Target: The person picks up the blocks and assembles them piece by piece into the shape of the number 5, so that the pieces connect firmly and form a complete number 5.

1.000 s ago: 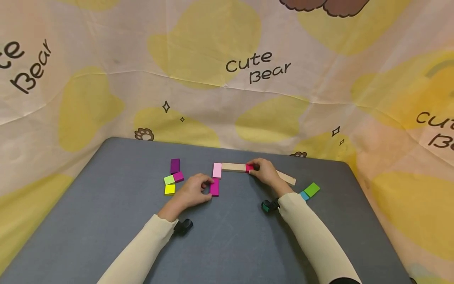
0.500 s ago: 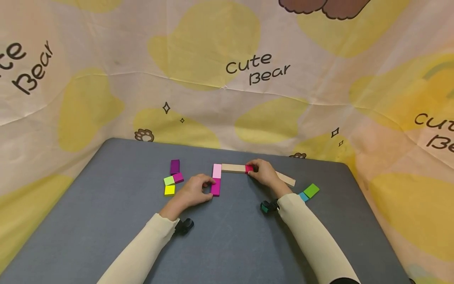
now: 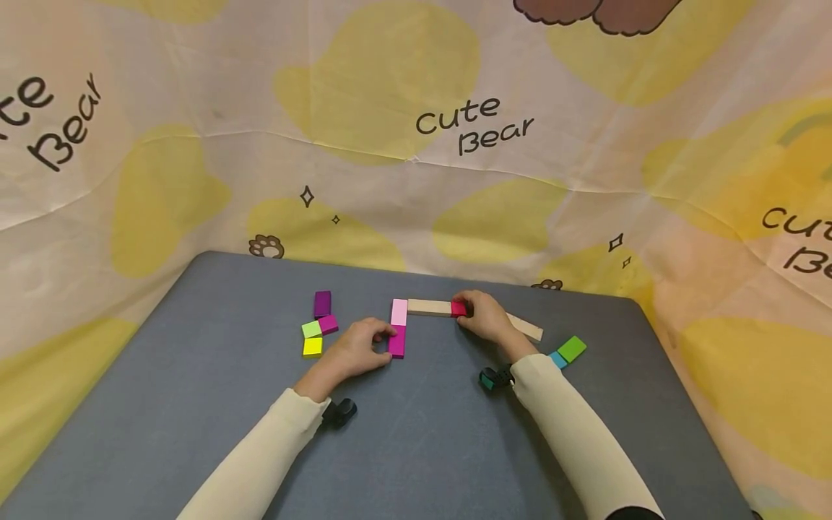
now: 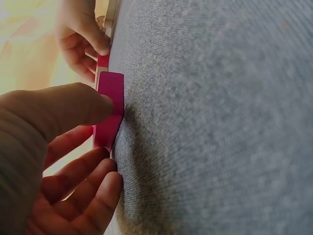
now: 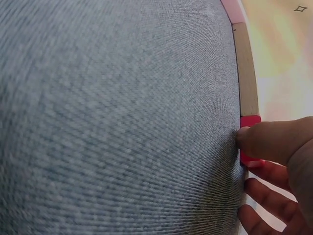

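My left hand (image 3: pixel 356 349) pinches a magenta block (image 3: pixel 397 342) lying on the table, thumb on its near side. The magenta block's far end lines up with a light pink block (image 3: pixel 399 312). From the pink block a plain wooden plank (image 3: pixel 429 308) runs right to a small red block (image 3: pixel 458 309). My right hand (image 3: pixel 486 316) holds that red block; in the right wrist view, the thumb lies across the red block (image 5: pixel 250 120), which meets the plank's end. Part of the red block is hidden behind the fingers.
Left of my left hand lie a purple block (image 3: pixel 322 304), a smaller magenta block (image 3: pixel 328 324), a lime block (image 3: pixel 312 329) and a yellow block (image 3: pixel 313 347). Beyond my right wrist are another wooden plank (image 3: pixel 525 327), a green block (image 3: pixel 572 349) and a partly covered blue block (image 3: pixel 557 360).
The magenta block has slid slightly right with my left hand and now sits in line under the pink block. My right hand has stayed at the red block.
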Available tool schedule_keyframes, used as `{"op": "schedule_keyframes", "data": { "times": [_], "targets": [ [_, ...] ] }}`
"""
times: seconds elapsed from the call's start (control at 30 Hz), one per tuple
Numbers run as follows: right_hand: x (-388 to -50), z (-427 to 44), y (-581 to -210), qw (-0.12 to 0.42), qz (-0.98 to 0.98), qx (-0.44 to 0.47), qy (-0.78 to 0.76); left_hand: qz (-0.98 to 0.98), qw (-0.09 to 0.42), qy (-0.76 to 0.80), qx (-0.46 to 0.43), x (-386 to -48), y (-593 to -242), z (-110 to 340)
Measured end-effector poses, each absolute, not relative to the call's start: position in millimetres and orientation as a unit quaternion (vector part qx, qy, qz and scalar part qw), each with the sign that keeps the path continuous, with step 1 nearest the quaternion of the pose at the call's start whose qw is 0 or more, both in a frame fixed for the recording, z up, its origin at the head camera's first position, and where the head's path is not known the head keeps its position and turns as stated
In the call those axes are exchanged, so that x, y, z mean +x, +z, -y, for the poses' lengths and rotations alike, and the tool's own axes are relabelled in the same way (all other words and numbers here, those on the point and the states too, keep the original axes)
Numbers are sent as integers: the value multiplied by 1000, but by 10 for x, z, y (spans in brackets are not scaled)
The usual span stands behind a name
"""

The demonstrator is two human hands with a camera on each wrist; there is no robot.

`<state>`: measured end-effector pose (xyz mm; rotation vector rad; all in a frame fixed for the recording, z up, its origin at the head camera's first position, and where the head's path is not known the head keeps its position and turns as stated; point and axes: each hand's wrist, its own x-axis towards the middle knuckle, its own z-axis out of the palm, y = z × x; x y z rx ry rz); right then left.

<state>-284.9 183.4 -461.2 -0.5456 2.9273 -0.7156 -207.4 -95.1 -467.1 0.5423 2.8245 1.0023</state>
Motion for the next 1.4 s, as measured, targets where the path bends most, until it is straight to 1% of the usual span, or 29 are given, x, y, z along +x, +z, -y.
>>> {"op": "schedule_keyframes", "data": {
  "times": [0.27, 0.57, 0.77, 0.93, 1.4],
  "targets": [
    [-2820, -1943, -4451, 39, -950, -183, -250, -918, 39, 345, 190, -2082, -4653, 952],
    [-2694, -2299, -4324, 31, -962, -161, -218, -913, 37, 354, 201, -2070, -4636, 972],
    [-2602, -2550, -4331, 30, -967, -145, -206, -918, 41, 346, 187, -2072, -4644, 969],
    [-2539, -2689, -4347, 33, -973, -134, -186, -918, 37, 344, 193, -2088, -4657, 973],
    [-2496, -2785, -4410, 42, -975, -99, -192, -919, 41, 355, 169, -2096, -4736, 1019]
  ]
}}
